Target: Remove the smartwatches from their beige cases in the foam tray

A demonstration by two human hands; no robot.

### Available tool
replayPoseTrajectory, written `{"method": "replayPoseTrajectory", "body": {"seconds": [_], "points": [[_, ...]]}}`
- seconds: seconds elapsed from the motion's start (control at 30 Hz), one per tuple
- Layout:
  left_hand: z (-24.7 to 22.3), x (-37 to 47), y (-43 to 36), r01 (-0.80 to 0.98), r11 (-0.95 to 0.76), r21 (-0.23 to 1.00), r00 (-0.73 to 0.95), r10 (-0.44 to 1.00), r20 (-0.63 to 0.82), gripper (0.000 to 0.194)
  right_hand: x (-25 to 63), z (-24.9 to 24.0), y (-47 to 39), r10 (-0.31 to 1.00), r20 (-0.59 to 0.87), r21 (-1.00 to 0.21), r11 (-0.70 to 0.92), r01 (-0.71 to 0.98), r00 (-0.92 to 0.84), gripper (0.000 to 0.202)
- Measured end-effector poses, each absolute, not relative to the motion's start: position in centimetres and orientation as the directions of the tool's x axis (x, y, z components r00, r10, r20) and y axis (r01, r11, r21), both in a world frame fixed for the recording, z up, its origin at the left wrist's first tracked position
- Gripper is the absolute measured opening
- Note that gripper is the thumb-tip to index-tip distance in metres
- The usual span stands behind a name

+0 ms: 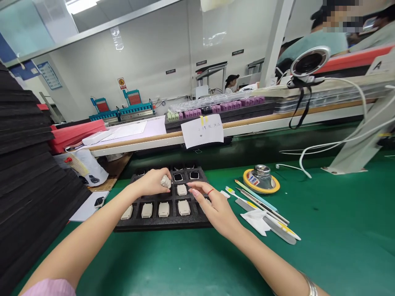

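Observation:
A black foam tray (138,224) with square pockets lies on the green table. Several beige watch cases (163,209) sit in its front pockets, and cases with dark screens (178,177) are in a row behind. Above the tray's middle row, my left hand (153,182) grips a beige watch case (166,181) between thumb and fingers. My right hand (212,201) hovers at the tray's right side with thumb and fingers apart, holding nothing, close to another beige case (182,189).
Brushes, a metal spatula (282,232) and a white cloth (256,220) lie right of the tray, near a metal dispenser (261,177). Black foam stacks (24,176) rise at the left. A shelf with a camera (310,61) spans the back. People sit beyond.

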State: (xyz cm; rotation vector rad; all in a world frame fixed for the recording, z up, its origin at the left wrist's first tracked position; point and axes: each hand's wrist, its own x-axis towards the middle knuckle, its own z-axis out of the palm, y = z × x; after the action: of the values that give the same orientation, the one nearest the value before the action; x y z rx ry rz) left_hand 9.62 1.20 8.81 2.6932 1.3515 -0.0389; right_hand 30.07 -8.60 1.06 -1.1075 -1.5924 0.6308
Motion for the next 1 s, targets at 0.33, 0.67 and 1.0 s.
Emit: {"method": "replayPoseTrajectory", "body": {"seconds": [0.33, 0.67, 1.0], "points": [[7.2, 7.0, 3.7, 0.814, -0.571, 0.104, 0.580, 0.803, -0.136, 0.039, 29.8, 0.7, -8.9, 0.898, 0.427, -0.797, 0.427, 0.427, -0.101, 0.032], [6.5, 2.5, 3.7, 0.806, -0.572, 0.154, 0.590, 0.799, -0.120, 0.046, 29.2, 0.0, -8.9, 0.895, 0.409, -0.748, 0.440, 0.497, -0.176, 0.029], [4.2, -0.4, 3.9, 0.771, -0.594, 0.228, 0.615, 0.789, -0.024, 0.046, 27.6, -0.5, -6.7, 0.869, 0.391, -0.621, 0.491, 0.611, -0.302, 0.025]]}}
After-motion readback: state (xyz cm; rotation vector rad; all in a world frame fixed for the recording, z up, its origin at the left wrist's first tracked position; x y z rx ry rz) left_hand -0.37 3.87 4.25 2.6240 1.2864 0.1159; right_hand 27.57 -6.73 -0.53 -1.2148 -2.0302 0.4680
